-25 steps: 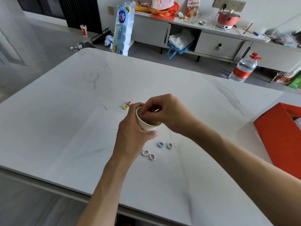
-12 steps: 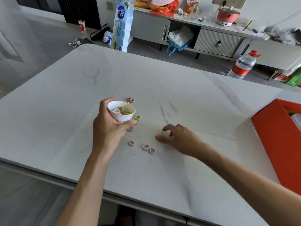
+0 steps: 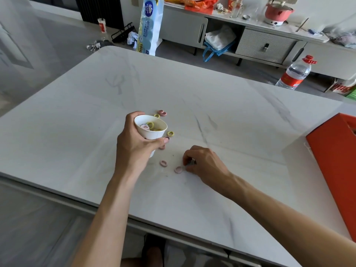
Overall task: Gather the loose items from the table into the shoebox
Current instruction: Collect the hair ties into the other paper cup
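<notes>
My left hand (image 3: 134,145) grips a white paper cup (image 3: 152,130) a little above the table; yellow and pink hair rings lie inside it. My right hand (image 3: 204,162) rests on the table with its fingertips pinched on a small grey ring next to a pink ring (image 3: 178,169). Another pink ring (image 3: 163,163) lies to its left. A yellow ring (image 3: 170,133) sits beside the cup, and a pink ring (image 3: 162,113) with a yellow one lies just behind it. The orange shoebox (image 3: 335,162) stands at the table's right edge.
The white marble table (image 3: 77,116) spreads wide to the left and back. Beyond it stand a water bottle (image 3: 294,74), a blue tissue pack (image 3: 149,26) and a low grey cabinet (image 3: 267,45) with clutter on top.
My right hand left the cup, came down to the table and closed its fingertips on a ring. My left hand carried the cup to the left and tilted it.
</notes>
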